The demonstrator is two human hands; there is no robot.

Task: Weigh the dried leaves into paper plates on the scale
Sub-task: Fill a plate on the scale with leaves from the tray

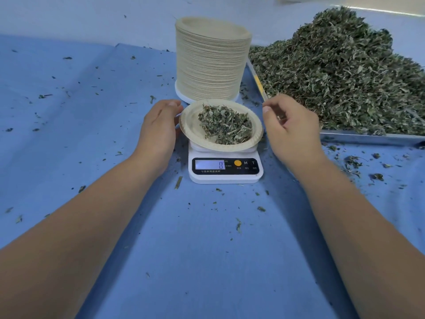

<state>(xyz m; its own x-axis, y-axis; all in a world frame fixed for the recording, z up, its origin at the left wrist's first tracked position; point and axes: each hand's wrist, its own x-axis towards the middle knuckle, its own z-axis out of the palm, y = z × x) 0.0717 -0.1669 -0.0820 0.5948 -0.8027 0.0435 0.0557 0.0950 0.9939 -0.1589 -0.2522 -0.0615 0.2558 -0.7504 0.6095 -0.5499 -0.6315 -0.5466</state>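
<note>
Head view: two bare forearms reach forward over the blue-covered table (207,249), which is flecked with leaf crumbs (351,162), thickest at the right. Between the arms sits a white scale (226,178), its lit display (209,164) facing the wearer beside an orange button. On the scale's platform rests a paper plate (190,125), tilted and set a little off-centre, with a small pile of dried leaves (226,125) lying in it toward the right side.

The left hand (158,127) grips the plate's left rim, thumb at the far edge and fingers tucked against the underside. The right hand (292,127) hovers just beside the plate's right rim without touching it. Its fingers are curled inward, and I cannot tell whether they pinch any leaves.

Just behind the scale stands a tall stack of plates (211,63) on a white round base. Right of the stack, a metal tray (368,138) carries a large heap of leaves (340,72).
</note>
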